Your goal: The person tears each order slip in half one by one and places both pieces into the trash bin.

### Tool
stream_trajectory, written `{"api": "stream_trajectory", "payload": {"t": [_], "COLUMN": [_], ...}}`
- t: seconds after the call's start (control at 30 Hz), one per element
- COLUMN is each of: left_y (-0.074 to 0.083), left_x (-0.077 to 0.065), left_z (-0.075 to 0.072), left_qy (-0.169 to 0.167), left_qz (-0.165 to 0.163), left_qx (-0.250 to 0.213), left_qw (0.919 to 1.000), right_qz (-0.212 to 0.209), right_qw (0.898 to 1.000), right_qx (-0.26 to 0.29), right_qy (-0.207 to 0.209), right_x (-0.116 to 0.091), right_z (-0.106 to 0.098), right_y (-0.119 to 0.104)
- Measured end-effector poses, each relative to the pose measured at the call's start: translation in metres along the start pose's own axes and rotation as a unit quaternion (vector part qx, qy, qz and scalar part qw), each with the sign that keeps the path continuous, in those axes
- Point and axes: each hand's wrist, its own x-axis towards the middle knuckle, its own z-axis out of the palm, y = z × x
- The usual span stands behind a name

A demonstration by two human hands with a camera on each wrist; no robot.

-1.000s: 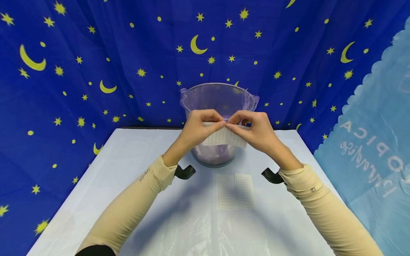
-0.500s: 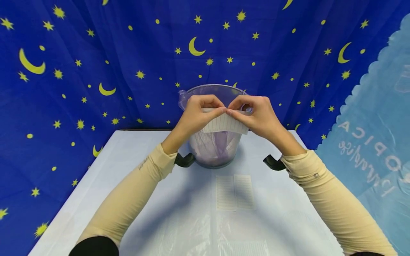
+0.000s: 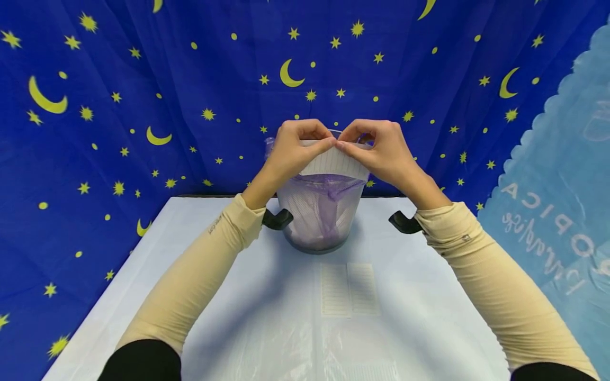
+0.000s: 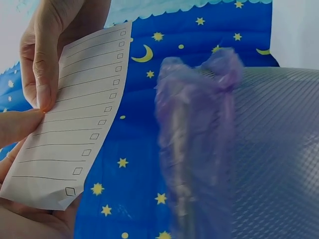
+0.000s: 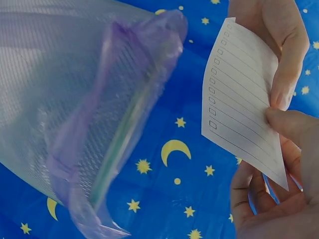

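Note:
A lined checklist sheet with a column of small boxes is pinched at its upper edge by both hands. My left hand and my right hand meet at the thumbs near the middle of that edge. In the left wrist view the paper bends slightly; the right wrist view shows its boxes along the edge facing the bin. Behind and below the sheet stands a mesh bin, lined with a purple plastic bag folded over its rim. The sheet and hands hide much of the bin's opening in the head view.
Two more lined sheets, a left one and a right one, lie side by side on the white table in front of the bin. Clear plastic shines near the front. A blue star-patterned curtain hangs behind.
Both hands have risen with the pinched sheet, from in front of the bin's body to the level of its rim. More of the bin's lower part now shows beneath the paper.

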Motion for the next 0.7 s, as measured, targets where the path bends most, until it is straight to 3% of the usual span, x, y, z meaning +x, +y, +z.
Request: {"api": "stream_trajectory", "payload": {"t": [0.23, 0.7], "left_y": [0.004, -0.002], "left_x": [0.016, 0.040], "left_z": [-0.010, -0.021], "left_qy": [0.005, 0.003], "left_qz": [0.010, -0.050], "left_qx": [0.007, -0.033], "left_qw": [0.9999, 0.9982], "right_qz": [0.006, 0.025], "right_qw": [1.000, 1.000], "right_qx": [-0.002, -0.005], "right_qy": [0.001, 0.012], "right_x": [0.018, 0.045], "right_z": [-0.007, -0.005], "right_y": [0.000, 0.014]}}
